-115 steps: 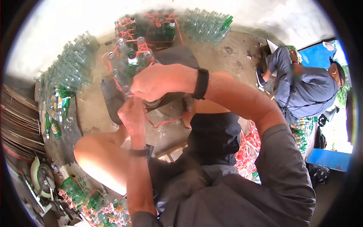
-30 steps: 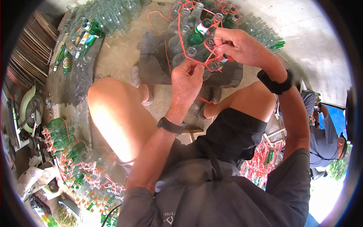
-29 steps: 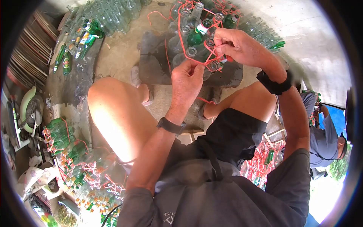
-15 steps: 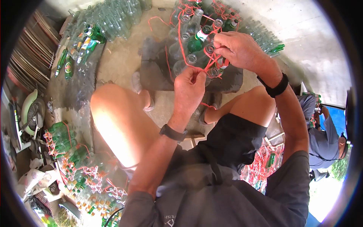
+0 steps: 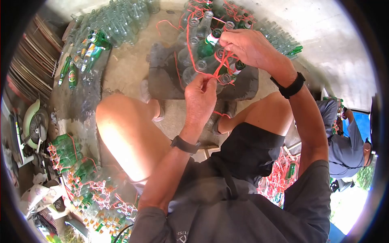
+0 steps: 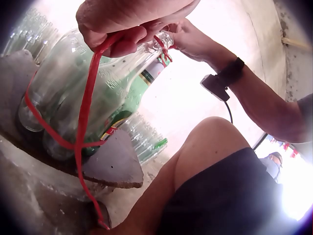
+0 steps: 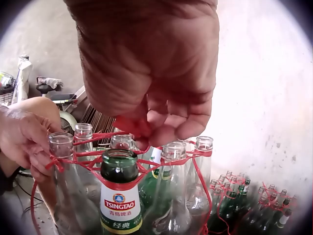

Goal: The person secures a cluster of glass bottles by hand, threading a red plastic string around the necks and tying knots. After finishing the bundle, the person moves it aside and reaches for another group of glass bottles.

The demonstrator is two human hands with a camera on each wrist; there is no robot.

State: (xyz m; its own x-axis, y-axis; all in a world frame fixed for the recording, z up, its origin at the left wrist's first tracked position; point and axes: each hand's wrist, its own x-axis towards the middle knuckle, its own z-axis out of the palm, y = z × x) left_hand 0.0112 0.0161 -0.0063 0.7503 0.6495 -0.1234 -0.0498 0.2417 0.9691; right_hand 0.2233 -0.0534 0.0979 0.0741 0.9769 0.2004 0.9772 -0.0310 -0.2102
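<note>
A cluster of clear and green glass bottles stands upright on a dark board (image 5: 160,83), with red plastic twine (image 5: 190,48) looped round the necks. My left hand (image 5: 201,95) pinches the twine beside the neck of the nearest clear bottle (image 5: 225,78); a length of twine (image 6: 85,103) runs down from its fingers and crosses another strand low round the bottles. Above the necks, my right hand (image 5: 249,46) has its fingers curled on red twine (image 7: 132,126). Below it stands a green bottle with a Tsingtao label (image 7: 120,205), twine round its neck.
Many clear bottles (image 5: 117,22) stand at the back left, and more (image 5: 279,36) line the wall at the right. Tied bottles (image 5: 67,148) sit at the lower left. A red twine heap (image 5: 279,174) lies by my right thigh; another person (image 5: 344,150) sits at far right.
Since the earliest frame, my hands have moved apart, from close together to either side of the near bottle necks. Over the last half second, my right hand shifts slightly left, still holding the twine.
</note>
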